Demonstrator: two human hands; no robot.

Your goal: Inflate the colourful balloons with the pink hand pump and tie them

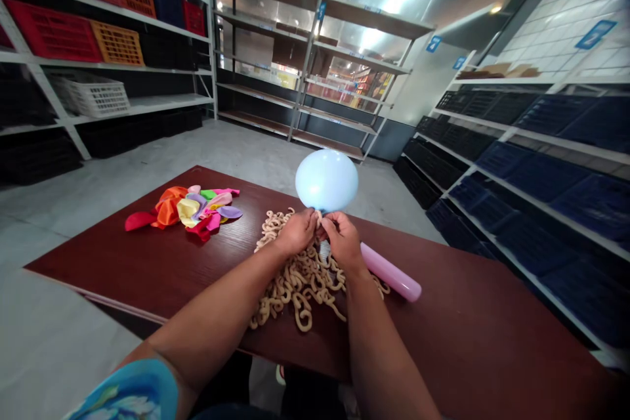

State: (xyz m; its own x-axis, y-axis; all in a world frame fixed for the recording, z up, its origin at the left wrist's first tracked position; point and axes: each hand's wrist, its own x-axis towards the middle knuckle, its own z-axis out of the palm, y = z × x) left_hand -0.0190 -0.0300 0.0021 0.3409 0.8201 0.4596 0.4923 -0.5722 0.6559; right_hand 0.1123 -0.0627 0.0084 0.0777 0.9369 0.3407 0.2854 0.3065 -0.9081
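A blown-up light blue balloon [327,179] stands above the table with its neck down between my two hands. My left hand [297,232] is closed at the balloon's neck. My right hand [343,236] pinches a short beige cord [319,218] against the neck, its fingertips meeting those of my left hand. How the cord sits around the neck is hidden by my fingers. Under my hands lies a loose pile of curly beige cords [300,289]. A pink tube [391,272], perhaps a balloon pump, lies right of the pile, partly behind my right hand.
Several uninflated balloons [189,210] in mixed colours lie on the left of the dark red table [467,315]. Shelving with red and orange crates [118,42] stands at left, a metal rack [302,72] behind, and shelves of dark blue crates [531,170] at right.
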